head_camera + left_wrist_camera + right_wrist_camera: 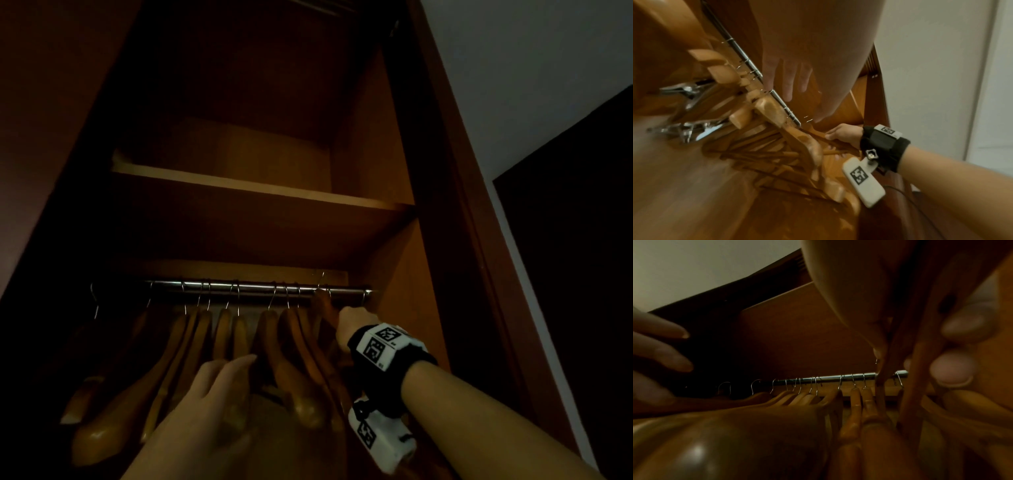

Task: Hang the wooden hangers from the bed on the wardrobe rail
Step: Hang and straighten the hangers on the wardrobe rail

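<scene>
A steel wardrobe rail (253, 287) carries several wooden hangers (191, 346) side by side. At its right end my right hand (352, 323) grips one more wooden hanger (325, 308) by its neck; the wire hook pokes up just above the rail, and I cannot tell whether it rests on it. In the right wrist view my fingers (953, 368) curl round that hanger's bars (920, 369) close under the rail (859, 376). My left hand (222, 387) is open with straight fingers, reaching at the hung hangers' shoulders. Its fingers (789, 78) lie spread near the rail (756, 71).
A wooden shelf (260, 192) runs right above the rail. The wardrobe's right side wall (387, 274) stands close beside my right hand. Metal clips (688, 91) hang under some hangers at the far side. A white wall (531, 85) lies to the right.
</scene>
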Demonstrator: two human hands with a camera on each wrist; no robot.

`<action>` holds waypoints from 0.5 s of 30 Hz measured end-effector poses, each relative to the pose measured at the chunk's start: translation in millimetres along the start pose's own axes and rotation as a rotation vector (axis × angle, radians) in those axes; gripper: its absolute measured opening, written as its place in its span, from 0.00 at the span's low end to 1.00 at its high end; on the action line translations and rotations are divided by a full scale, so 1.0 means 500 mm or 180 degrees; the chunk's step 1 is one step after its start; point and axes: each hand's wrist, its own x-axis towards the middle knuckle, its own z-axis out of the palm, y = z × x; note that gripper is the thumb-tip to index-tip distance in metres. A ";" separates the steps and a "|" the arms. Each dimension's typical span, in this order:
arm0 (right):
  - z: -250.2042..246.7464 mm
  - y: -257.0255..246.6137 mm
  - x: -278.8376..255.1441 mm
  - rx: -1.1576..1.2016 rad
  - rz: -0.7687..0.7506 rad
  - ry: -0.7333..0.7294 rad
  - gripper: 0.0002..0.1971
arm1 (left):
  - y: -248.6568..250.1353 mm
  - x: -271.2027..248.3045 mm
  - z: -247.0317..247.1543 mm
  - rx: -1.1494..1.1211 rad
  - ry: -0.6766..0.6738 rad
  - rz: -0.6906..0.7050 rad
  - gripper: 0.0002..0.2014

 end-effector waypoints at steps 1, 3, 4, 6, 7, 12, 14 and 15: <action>0.009 -0.002 0.007 -0.0030 -0.0025 -0.0017 0.14 | 0.002 0.011 0.003 0.0037 0.0040 0.0037 0.41; 0.027 -0.003 0.020 -0.0128 -0.0079 -0.0045 0.15 | 0.010 0.037 0.009 -0.0044 0.0143 0.0144 0.40; 0.036 -0.003 0.025 -0.0166 -0.0101 -0.0060 0.15 | 0.015 0.047 0.011 -0.0125 0.0188 0.0187 0.39; 0.051 0.004 0.032 -0.0170 -0.0138 -0.0076 0.14 | 0.022 0.072 0.014 -0.0210 0.0283 0.0237 0.38; 0.058 0.008 0.033 -0.0158 -0.0150 -0.0063 0.13 | 0.024 0.084 0.014 -0.0220 0.0337 0.0243 0.36; 0.088 0.016 0.034 -0.0328 -0.0243 -0.0051 0.13 | 0.033 0.131 0.021 -0.0151 0.0260 -0.0053 0.31; 0.091 0.022 0.035 -0.0301 -0.0270 -0.0083 0.14 | 0.042 0.137 0.033 -0.0090 0.0018 -0.0176 0.30; 0.090 0.028 0.037 -0.0175 -0.0269 -0.0127 0.15 | 0.047 0.138 0.041 -0.0069 -0.0104 -0.0216 0.30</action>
